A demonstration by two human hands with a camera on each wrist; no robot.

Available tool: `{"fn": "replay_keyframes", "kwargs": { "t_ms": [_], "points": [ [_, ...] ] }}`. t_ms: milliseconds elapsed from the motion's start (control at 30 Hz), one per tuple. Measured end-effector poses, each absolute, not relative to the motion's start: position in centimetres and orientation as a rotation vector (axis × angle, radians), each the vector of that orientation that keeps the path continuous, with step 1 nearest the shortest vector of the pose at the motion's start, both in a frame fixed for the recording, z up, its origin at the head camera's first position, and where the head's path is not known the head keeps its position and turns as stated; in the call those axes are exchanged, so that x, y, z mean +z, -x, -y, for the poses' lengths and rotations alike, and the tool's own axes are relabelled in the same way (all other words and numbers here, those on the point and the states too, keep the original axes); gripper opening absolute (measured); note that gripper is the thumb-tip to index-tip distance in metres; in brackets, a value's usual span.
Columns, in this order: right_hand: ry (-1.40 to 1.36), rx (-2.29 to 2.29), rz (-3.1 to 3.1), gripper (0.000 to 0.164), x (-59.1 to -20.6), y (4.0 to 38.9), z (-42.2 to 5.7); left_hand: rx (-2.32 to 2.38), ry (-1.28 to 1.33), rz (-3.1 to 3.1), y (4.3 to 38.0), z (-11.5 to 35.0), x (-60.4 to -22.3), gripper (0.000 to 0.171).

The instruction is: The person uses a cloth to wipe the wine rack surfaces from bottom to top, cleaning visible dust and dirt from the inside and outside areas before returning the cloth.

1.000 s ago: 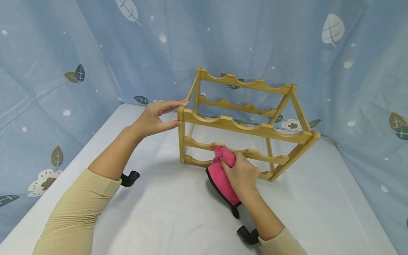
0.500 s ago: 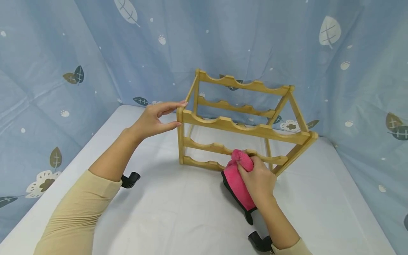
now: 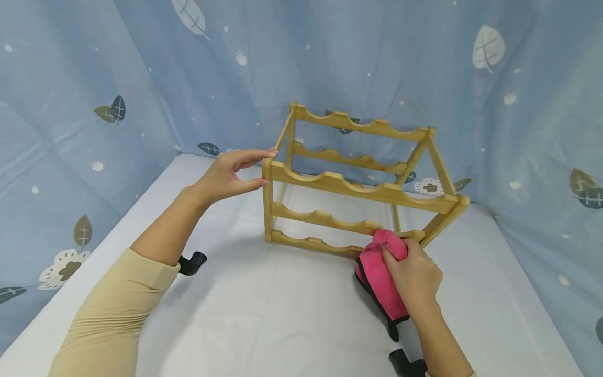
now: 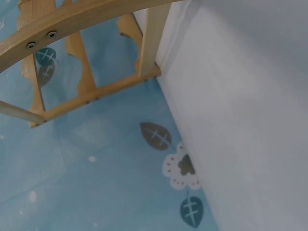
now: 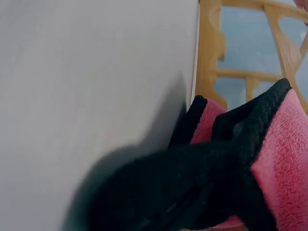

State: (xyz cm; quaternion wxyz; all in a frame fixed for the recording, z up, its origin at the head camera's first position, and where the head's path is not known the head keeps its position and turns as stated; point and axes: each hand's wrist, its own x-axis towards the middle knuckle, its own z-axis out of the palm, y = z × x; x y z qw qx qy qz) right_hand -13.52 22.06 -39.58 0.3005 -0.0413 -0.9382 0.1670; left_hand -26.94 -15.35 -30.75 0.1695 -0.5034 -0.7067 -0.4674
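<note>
A light wooden wine rack with scalloped rails stands upright on the white surface in the head view. At its upper left front corner, my left hand pinches the frame, fingers on top and thumb against the front. My right hand grips a bunched pink cloth with black edging. The cloth touches the lower front rails near the right end and hides part of them. Up close in the right wrist view, the cloth hangs beside the rack. The left wrist view shows the rack's side without my hand.
A white cloth-covered table lies under everything. Blue patterned curtains rise behind and along both sides, close to the rack's back. Black wrist attachments show by both forearms.
My right hand has slid rightward along the rack's lower front rail with the pink cloth. The left hand keeps its hold on the corner, and the rack stays nearly still.
</note>
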Motion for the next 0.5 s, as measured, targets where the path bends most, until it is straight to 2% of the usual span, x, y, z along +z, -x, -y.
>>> {"fn": "replay_keyframes", "kwargs": {
  "t_ms": [500],
  "points": [
    [0.433, 0.508, 2.530, 0.045, -39.2, 11.9, -25.9, -1.308, 1.451, 1.994, 27.0, 15.4, -30.7, 0.055]
  ]
}}
